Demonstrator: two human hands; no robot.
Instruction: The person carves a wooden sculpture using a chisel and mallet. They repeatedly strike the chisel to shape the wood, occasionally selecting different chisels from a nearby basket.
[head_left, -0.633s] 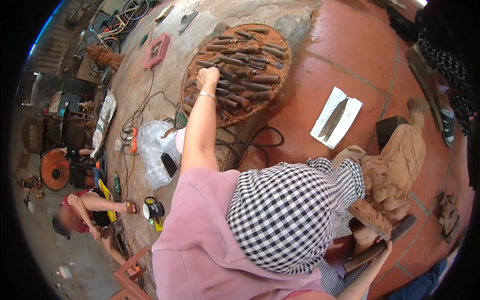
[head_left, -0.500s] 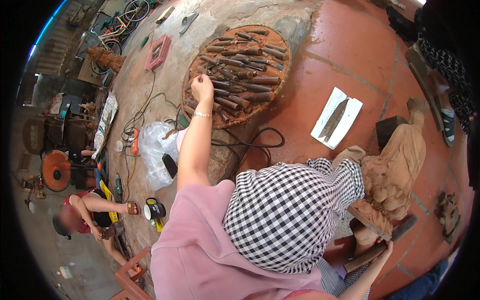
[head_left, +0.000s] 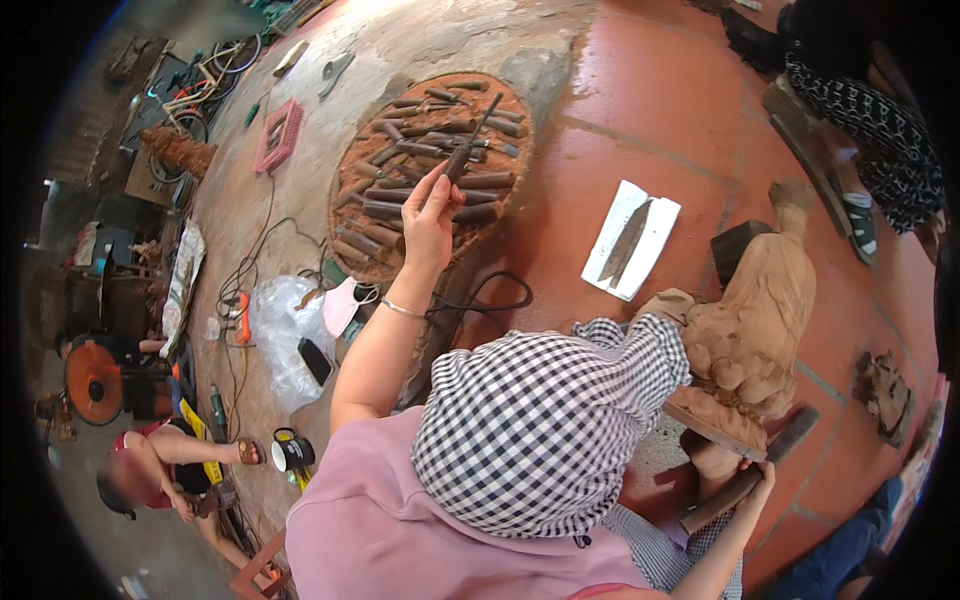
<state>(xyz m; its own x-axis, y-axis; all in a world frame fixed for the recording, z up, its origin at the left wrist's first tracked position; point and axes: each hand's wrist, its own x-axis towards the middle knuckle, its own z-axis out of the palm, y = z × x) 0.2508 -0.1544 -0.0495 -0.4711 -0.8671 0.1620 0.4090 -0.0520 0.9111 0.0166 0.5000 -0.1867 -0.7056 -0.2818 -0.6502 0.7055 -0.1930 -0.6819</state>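
My left hand [head_left: 430,215] is closed around a carving chisel [head_left: 459,160], its thin dark blade pointing up and to the right. It is over the near edge of a round tray [head_left: 352,180] of wood shavings, where several wooden-handled chisels [head_left: 488,181] lie. At lower right, my right hand [head_left: 760,486] closes on a thick, round wooden stick [head_left: 790,438], beside the base of a carved wooden figure [head_left: 765,300]. The figure lies tilted on the tiles, its carved folds and rounded lumps showing. Part of my right hand's grip is hidden.
A sharpening stone [head_left: 628,243] lies on white paper. Black cable [head_left: 500,300], a plastic bag [head_left: 280,320], a pink mask [head_left: 342,308] and a dark mug [head_left: 290,452] are at left. A seated person [head_left: 165,465] is far left; another person's patterned clothing [head_left: 865,130] is upper right.
My left hand has come up from among the tools at the tray's left side and moved right, now with a chisel in it. The whole view has shifted slightly. My right hand stays on the stick.
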